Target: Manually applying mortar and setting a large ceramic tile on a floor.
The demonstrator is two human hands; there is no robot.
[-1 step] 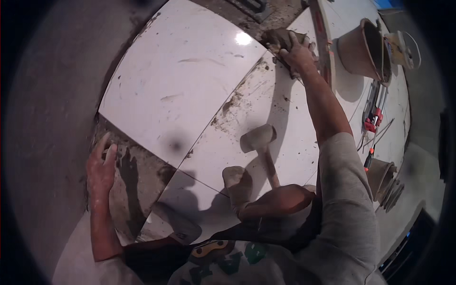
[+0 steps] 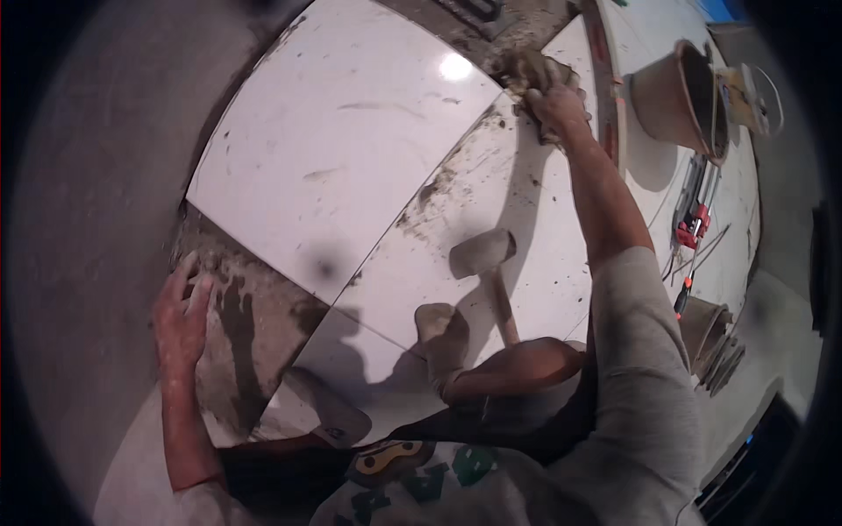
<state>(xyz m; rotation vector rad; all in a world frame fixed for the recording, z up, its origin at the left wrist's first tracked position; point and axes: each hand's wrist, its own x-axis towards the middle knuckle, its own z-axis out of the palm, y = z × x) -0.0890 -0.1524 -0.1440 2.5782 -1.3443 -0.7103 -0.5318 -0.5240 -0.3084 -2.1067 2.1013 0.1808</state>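
My left hand (image 2: pixel 181 316) has its fingers apart over the dusty bed (image 2: pixel 272 342) below the left corner of a white square tile (image 2: pixel 342 158), with nothing in it. My right hand (image 2: pixel 559 105) grips a muddy, brownish lump (image 2: pixel 526 70), partly hidden by my fingers, at that tile's right corner. Mortar crumbs dot the tiles (image 2: pixel 474 193) between my hands. A rubber mallet (image 2: pixel 478 252) with a wooden handle lies on the lower tiles, beside my bent leg and foot (image 2: pixel 438 329).
A long straight bar (image 2: pixel 605 61) lies right of my right hand. Beyond it are a large bucket (image 2: pixel 667 105), a small pail (image 2: pixel 744 101), a red-handled tile cutter (image 2: pixel 693 219), an orange-handled tool (image 2: pixel 684 298) and stacked containers (image 2: pixel 706 337). A grey wall or floor (image 2: pixel 96 175) borders the left.
My left hand has shifted slightly down and to the left. My right hand is a little lower and to the right in the picture, still on the muddy lump.
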